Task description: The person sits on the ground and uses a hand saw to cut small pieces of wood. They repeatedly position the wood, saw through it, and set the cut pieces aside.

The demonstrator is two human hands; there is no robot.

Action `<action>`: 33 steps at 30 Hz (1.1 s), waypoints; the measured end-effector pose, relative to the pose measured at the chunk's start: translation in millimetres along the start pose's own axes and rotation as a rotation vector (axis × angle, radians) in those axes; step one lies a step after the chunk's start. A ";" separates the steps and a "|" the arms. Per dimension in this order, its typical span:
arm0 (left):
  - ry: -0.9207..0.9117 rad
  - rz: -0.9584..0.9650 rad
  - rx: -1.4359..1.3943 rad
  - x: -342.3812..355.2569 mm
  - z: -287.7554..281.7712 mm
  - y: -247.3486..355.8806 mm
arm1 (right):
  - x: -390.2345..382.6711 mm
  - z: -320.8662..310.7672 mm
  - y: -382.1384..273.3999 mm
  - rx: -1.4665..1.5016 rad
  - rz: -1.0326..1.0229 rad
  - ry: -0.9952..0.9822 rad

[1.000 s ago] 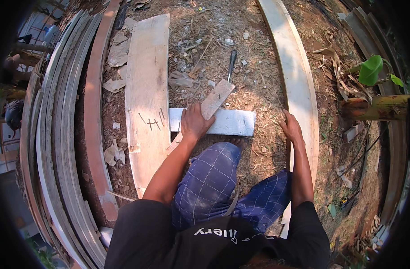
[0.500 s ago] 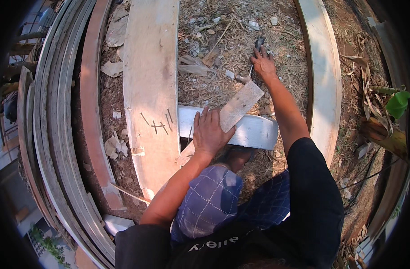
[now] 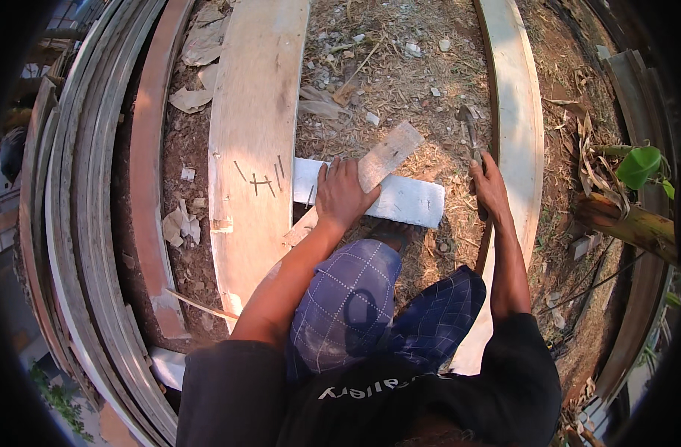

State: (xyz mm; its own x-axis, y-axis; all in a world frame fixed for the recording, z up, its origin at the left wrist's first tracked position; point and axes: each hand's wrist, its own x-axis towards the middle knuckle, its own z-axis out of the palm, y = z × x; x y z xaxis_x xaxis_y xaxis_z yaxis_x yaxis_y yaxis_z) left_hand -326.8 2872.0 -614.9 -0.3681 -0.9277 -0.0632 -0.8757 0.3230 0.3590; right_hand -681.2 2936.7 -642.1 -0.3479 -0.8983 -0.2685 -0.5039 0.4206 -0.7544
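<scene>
Left hand (image 3: 345,192): fingers closed over the short board (image 3: 389,154), which lies slantwise across the white block (image 3: 415,200). Right hand (image 3: 491,186): fingers wrapped round the hammer (image 3: 472,138), just beside the inner edge of the long plank (image 3: 518,112). Nails (image 3: 262,182) lie on the wide plank (image 3: 254,97), whose edge adjoins the block. Straw-strewn ground (image 3: 400,74) separates both planks; a bent knee (image 3: 348,298) bounds the near side.

An outdoor woodworking spot, seemingly a makeshift yard; the sunlit ground is brown earth strewn with dry straw (image 3: 407,82); long, weathered grey planks (image 3: 87,186) lie stacked; thin dark metal nails (image 3: 261,182) rest on a wide, pale wooden board (image 3: 254,97); a broad green leaf (image 3: 638,167) grows nearby.
</scene>
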 end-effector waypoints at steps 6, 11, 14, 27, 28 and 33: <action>0.061 0.042 0.008 -1.6 -2.9 7.1 | -128.4 -6.8 -115.0 0.399 0.124 -0.204; 0.052 0.030 0.001 -4.0 2.8 0.3 | -139.7 -40.0 -247.5 0.661 -0.487 0.132; 0.058 0.023 0.012 -2.6 4.1 1.2 | -133.4 -37.9 -269.3 0.699 -0.660 0.371; 0.079 0.058 0.013 -9.7 -0.9 1.7 | -153.7 -60.5 -300.6 0.643 -0.590 0.160; 0.086 0.054 0.020 -9.9 -0.8 0.3 | -152.5 -63.6 -312.9 0.682 -0.718 0.291; -0.064 -0.007 -0.061 -3.2 -19.3 10.2 | -140.9 15.1 -191.9 0.102 -0.407 0.284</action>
State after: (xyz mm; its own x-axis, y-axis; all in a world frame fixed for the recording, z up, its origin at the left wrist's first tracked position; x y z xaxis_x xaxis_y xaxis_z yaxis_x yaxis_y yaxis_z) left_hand -328.5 2874.6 -593.1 -0.3829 -0.9153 -0.1247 -0.8583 0.3026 0.4144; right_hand -523.5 2980.6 -468.5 -0.3473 -0.9110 0.2224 -0.5685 0.0159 -0.8225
